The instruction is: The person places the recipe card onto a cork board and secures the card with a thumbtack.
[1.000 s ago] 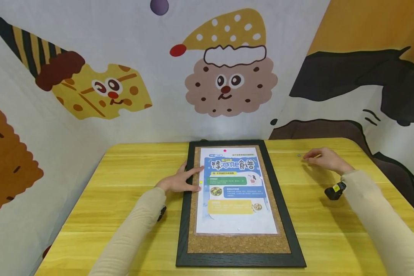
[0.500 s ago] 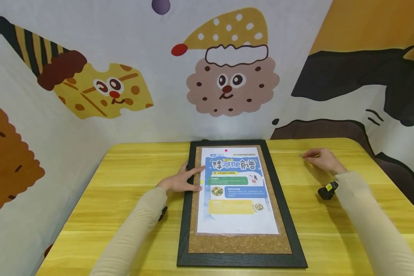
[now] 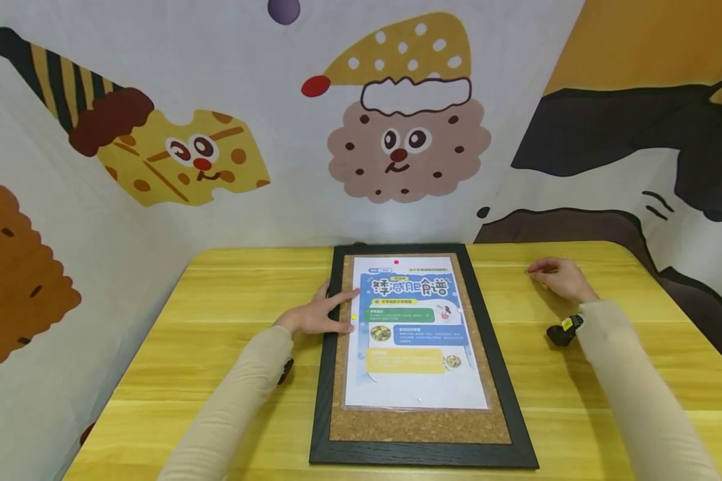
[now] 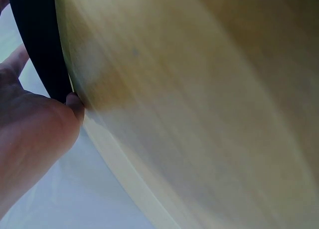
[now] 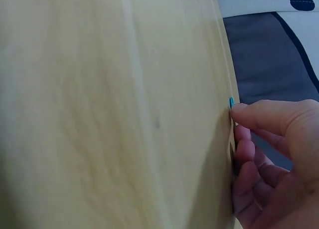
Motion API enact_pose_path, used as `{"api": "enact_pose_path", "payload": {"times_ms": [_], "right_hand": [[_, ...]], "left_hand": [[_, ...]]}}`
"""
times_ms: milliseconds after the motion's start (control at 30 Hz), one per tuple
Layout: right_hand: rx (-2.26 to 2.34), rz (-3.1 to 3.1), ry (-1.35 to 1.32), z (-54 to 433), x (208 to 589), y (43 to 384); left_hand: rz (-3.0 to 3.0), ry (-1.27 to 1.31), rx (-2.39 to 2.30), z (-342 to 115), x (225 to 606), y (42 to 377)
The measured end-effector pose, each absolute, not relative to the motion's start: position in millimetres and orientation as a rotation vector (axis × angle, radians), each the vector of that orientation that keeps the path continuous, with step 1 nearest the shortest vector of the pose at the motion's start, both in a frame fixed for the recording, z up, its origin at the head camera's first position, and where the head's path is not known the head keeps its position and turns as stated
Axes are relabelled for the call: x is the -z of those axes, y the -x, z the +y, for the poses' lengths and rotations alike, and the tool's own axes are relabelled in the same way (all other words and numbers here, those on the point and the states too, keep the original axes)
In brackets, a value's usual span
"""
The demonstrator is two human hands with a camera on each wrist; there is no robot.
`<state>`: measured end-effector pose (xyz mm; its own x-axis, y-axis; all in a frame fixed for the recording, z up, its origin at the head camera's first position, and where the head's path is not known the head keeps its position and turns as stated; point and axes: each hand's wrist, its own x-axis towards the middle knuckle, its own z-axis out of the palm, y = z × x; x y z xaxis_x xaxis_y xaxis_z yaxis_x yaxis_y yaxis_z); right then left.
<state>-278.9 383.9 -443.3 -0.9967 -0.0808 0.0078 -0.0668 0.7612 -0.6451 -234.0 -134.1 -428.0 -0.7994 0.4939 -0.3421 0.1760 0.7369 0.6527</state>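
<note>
A black-framed cork board (image 3: 421, 453) lies flat on the wooden table, with a printed sheet (image 3: 397, 394) on it. My left hand (image 3: 313, 316) rests spread over the board's left frame, two digits reaching the sheet's left edge. In the left wrist view, a fingertip of it lies against the frame's outer side. Near the table's back right, my right hand (image 3: 562, 278) pinches a small blue thumbtack (image 5: 231, 102) at its fingertips; its point is hidden. On the sheet sit a pink tack (image 3: 396, 262) at the top and a yellow tack (image 3: 354, 316) at the left.
The wooden table (image 3: 216, 287) runs back to a fabric wall (image 3: 289, 180) printed with cartoon food. Bare cork shows below the sheet. A black wrist camera (image 3: 562, 332) sits on the right wrist.
My right hand has shifted slightly left, and its fingertips have closed in on the thumbtack. My left hand stays on the frame. The head view has drifted a little.
</note>
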Motion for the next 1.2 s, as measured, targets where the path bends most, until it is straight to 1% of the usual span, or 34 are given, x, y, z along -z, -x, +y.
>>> {"api": "enact_pose_path", "payload": {"times_ms": [567,1200], "right_hand": [[1.131,2.915,0.014,378.2,447.3,280.0],[1.147,2.963,0.1,382.0,443.6,276.7]], "left_hand": [[2.43,-0.524,-0.846,-134.2,430.5,235.7],[2.428,-0.522,-0.843,-135.0,431.2,235.5]]}}
